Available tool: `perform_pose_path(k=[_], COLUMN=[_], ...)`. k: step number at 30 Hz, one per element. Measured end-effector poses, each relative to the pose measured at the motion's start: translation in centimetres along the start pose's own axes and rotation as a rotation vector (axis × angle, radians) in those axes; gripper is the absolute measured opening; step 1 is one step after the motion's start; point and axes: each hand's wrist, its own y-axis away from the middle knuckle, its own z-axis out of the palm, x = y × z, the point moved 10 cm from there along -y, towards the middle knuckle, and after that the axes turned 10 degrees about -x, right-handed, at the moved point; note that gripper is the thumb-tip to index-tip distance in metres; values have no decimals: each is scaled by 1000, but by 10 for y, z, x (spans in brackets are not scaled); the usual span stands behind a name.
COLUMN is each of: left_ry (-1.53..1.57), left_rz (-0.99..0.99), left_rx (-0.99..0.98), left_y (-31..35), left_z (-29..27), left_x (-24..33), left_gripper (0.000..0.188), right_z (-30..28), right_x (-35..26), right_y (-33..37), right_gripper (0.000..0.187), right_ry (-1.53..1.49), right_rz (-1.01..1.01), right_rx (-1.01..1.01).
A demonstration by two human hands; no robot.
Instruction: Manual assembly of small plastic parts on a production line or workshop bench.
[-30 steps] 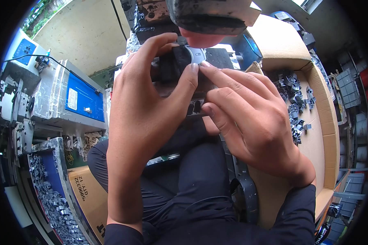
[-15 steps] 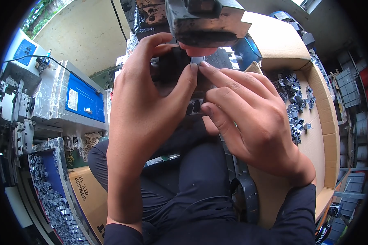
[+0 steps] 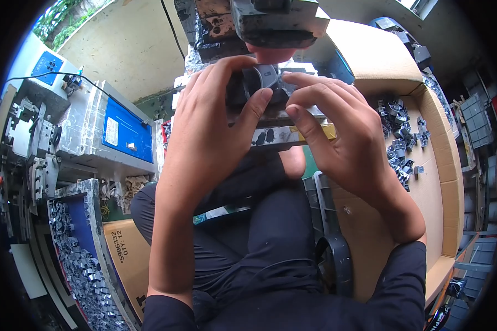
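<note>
A small curved grey part (image 3: 267, 73) with a dark mark on its face sits on the machine's fixture, under a pinkish-red pad (image 3: 274, 55) on the machine head (image 3: 278, 25). My left hand (image 3: 210, 113) curls around its left side, thumb at the lower edge and index finger reaching over the top. The other left fingertips are hidden behind the hand. Just right of the part, my right hand (image 3: 342, 129) is held with fingers bent and apart, nothing between them.
Right of me, a large cardboard box (image 3: 450, 182) holds several grey parts (image 3: 400, 149). At lower left stands a bin of many small grey parts (image 3: 85, 270), beside a closed carton (image 3: 124, 248). A grey machine cabinet with a blue panel (image 3: 128, 132) stands at left.
My right hand has drawn back from the grey part and its fingers have spread. My left thumb has shifted lower, leaving the part's marked face more exposed. The view has shifted slightly.
</note>
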Motion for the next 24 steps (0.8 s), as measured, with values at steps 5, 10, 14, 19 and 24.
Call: perform_pose_path(k=[5,10,14,19,24], left_ry=[43,107,285,544,782], left_rz=[41,161,215,130,30], left_rx=[78,98,-22,-150,-163], left_y=[7,38,89,142,171], left_z=[-3,-14,-15,-10,0], left_x=[2,12,24,18,6], left_gripper=[44,49,51,45,40], right_z=[4,-2,0,27,43], right_x=[-5,-11,-29,-73,-102], right_y=[0,1,2,14,25], right_gripper=[12,25,29,28,31], right_ry=[-9,-249,-407,-346,-297], right_rz=[-69,-102,-181,-392,-518], right_rx=[32,6,-56,-251,-332])
